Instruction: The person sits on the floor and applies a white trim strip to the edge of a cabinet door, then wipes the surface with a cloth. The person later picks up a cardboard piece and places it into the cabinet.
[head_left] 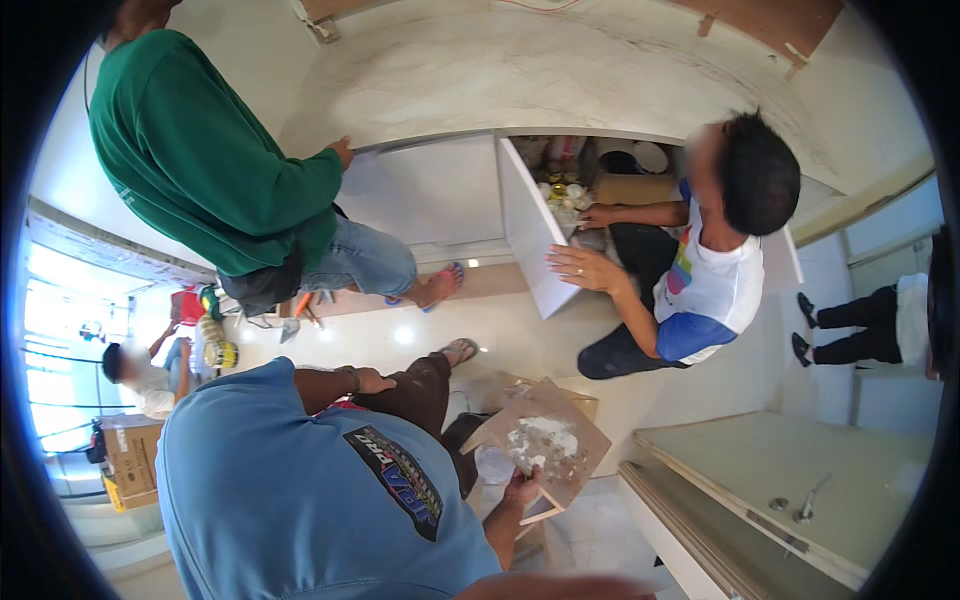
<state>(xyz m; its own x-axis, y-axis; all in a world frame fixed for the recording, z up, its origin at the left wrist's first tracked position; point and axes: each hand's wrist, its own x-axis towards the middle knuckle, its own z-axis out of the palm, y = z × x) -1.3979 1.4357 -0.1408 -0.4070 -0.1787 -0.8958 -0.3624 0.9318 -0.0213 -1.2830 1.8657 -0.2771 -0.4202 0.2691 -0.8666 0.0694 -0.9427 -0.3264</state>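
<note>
My right hand [522, 487] grips the near edge of a plywood mortar board [585, 440], its thumb showing on top. White and grey paste [545, 438] is smeared over the board's middle. A strip of wood juts out under the near edge. My left hand [375, 380], with a band at the wrist, lies on my dark trouser leg [415, 390]. It appears to hold nothing, and its fingers show only in part. My blue shirt [310, 480] fills the lower left. Behind the board, a cardboard box [580, 402] is partly covered.
Ahead, a person in green [200, 150] stands by a white cabinet. Another person in white and blue [710, 290] crouches at its open door [535, 230], one hand inside among containers. A door with a lever handle [800, 500] is at right. Tools [305, 310] lie on the floor at left.
</note>
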